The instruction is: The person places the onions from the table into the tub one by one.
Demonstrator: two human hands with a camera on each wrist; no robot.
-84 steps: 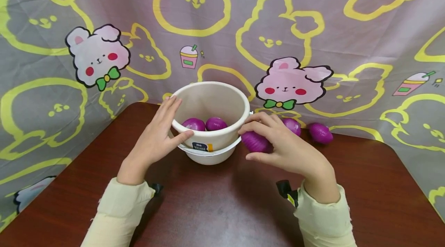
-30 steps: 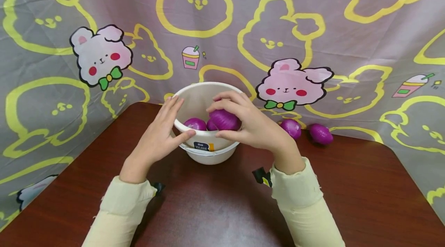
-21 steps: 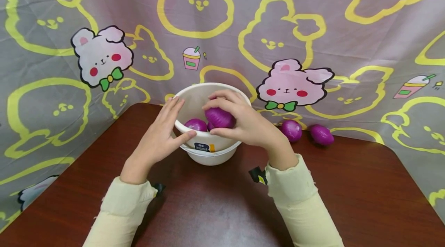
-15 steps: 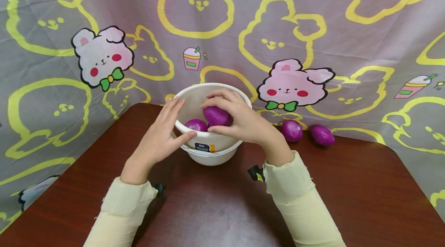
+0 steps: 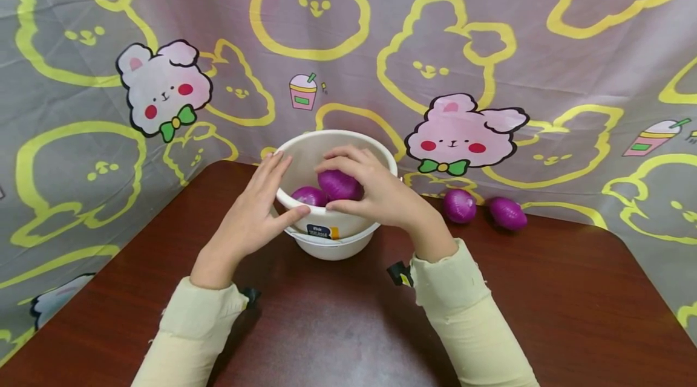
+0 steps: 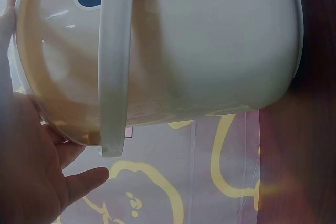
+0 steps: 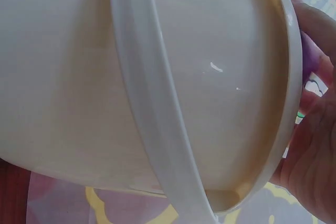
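Observation:
A cream plastic bucket point(image 5: 348, 225) stands at the back middle of the table, its pale handle point(image 7: 149, 87) lowered across the front. My left hand point(image 5: 246, 222) rests against its left rim, thumb and fingers mostly straight; the left wrist view shows the fingers beside the wall. Within the bucket mouth my right hand point(image 5: 383, 190) grips a purple onion point(image 5: 339, 184), fingers over the top and thumb at the near side. Another purple onion point(image 5: 309, 196) lies in the bucket, to the left of the held one. The bucket's lower inside is hidden.
Two more purple onions, one rounder point(image 5: 460, 205) and one more pointed point(image 5: 508, 213), lie on the dark wooden table point(image 5: 327, 326) right of the bucket, close to the back. A cartoon-print cloth point(image 5: 348, 72) hangs behind and around the table.
My right hand has carried the onion left from beside the bucket, over the rim and slightly down into the mouth. It now covers the second onion inside. My left hand has stayed at the rim.

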